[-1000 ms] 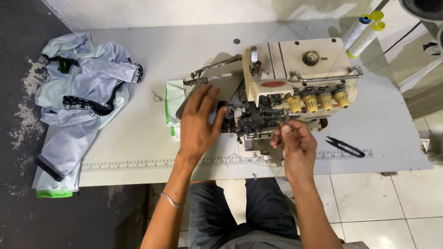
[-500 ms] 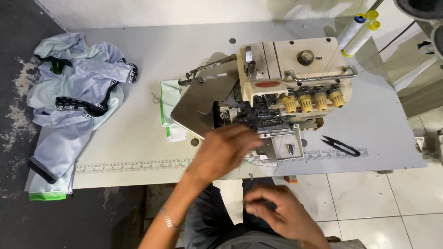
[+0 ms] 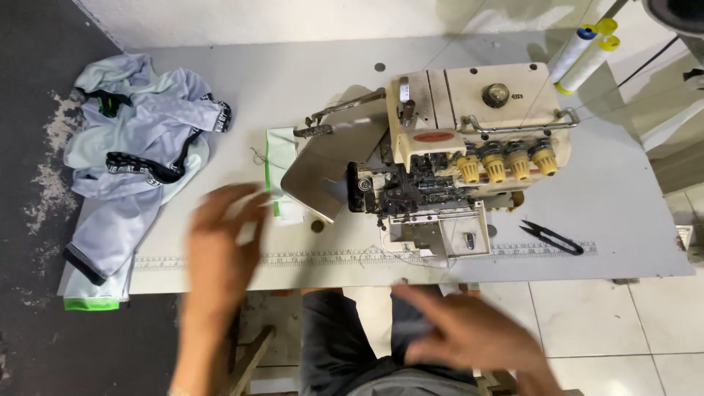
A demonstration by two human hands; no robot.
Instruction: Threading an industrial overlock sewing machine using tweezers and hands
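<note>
A cream overlock sewing machine stands on a white table, its front cover swung open. My left hand, blurred by motion, hovers over the table's front edge left of the machine, close to a small white and green fabric piece. Its fingers look spread and it seems to hold nothing. My right hand, also blurred, is below the table edge over my lap, fingers loosely apart and holding nothing that I can see.
A heap of pale grey garments with black bands lies at the table's left end and hangs over the edge. Black thread snips lie right of the machine. Two thread cones stand at the back right. A ruler strip runs along the front edge.
Both hands have left the machine's open front. My left hand swept left along the table's front edge, and my right hand dropped below the table to my lap.
</note>
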